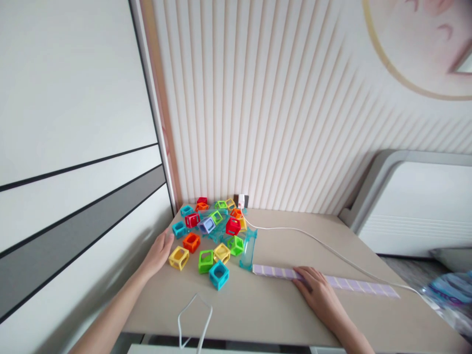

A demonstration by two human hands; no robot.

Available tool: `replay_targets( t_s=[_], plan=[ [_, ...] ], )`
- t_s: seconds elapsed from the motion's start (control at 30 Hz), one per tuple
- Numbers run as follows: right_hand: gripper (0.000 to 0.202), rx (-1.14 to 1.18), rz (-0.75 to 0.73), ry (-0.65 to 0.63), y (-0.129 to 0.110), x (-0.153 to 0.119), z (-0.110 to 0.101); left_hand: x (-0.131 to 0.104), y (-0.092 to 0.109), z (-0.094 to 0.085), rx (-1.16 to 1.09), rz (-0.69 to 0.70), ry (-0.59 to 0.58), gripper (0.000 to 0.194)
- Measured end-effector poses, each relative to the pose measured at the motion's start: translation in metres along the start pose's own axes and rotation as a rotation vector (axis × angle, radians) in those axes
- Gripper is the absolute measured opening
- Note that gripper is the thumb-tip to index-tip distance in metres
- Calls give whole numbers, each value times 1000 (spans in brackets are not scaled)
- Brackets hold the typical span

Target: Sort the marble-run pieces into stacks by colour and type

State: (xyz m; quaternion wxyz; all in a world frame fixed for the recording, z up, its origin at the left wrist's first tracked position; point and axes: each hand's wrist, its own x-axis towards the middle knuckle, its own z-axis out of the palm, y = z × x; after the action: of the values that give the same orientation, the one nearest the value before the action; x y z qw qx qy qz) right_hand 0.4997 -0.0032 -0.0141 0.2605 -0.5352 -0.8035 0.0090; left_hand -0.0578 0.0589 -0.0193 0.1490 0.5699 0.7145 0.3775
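Note:
On the beige tabletop, several hollow coloured cubes lie in a loose heap, among them a blue cube (219, 275), a yellow cube (179, 258) and a red cube (233, 226). Clear teal plastic pieces (248, 249) lie among and beside them. My left hand (160, 250) rests at the table's left edge beside the cubes, its fingers together, with nothing seen in it. A long pale purple strip with white cross lines (273, 272) runs to the right from the teal piece. My right hand (313, 287) lies over the strip's middle, palm down, fingers extended.
A white cable (317, 239) crosses the table from a plug (241, 201) at the ribbed wall. Another white cable (211, 314) loops at the front edge. A white cabinet (92, 246) stands close on the left; a grey-white headboard (424, 196) is at the right.

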Motion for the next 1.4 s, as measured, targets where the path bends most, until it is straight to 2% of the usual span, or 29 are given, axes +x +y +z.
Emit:
replay_targets(
  t_s=[0.2,0.33,0.47,0.53,0.6,0.7,0.77,0.83,0.93,1.03,1.13,1.27,1.4],
  plan=[
    [29,-38,-27,74,-2,-1,-1,-38,-2,10,-19,64,29,71],
    [29,-89,-65,102,-3,-2,-2,-40,-5,16,4,178,161,62],
    [30,-161,-120,190,-7,-3,-6,-39,5,4,-2,285,299,53],
    [31,-227,-164,270,-11,-2,-9,-42,22,-7,9,417,370,49],
    [32,-293,-231,329,-19,5,-12,-46,50,-17,53,647,390,48],
    [35,-357,-361,346,-40,28,-15,-51,105,-19,105,912,284,52],
    [37,-396,-433,345,-58,55,-17,-49,143,-9,121,1039,262,52],
    [39,-448,-491,370,-78,86,-17,-43,175,6,128,1095,280,51],
    [40,-483,-541,425,-102,129,-14,-29,201,33,192,1107,305,50],
    [40,-449,-583,473,-113,154,-6,-19,201,55,289,1101,290,49],
    [38,-393,-602,498,-113,157,8,-18,186,66,377,1096,273,36],
    [36,-335,-592,551,-107,146,23,-20,172,65,430,1162,294,29],
    [44,-332,-494,579,-97,134,22,-22,170,59,408,1163,329,32]
  ],
)
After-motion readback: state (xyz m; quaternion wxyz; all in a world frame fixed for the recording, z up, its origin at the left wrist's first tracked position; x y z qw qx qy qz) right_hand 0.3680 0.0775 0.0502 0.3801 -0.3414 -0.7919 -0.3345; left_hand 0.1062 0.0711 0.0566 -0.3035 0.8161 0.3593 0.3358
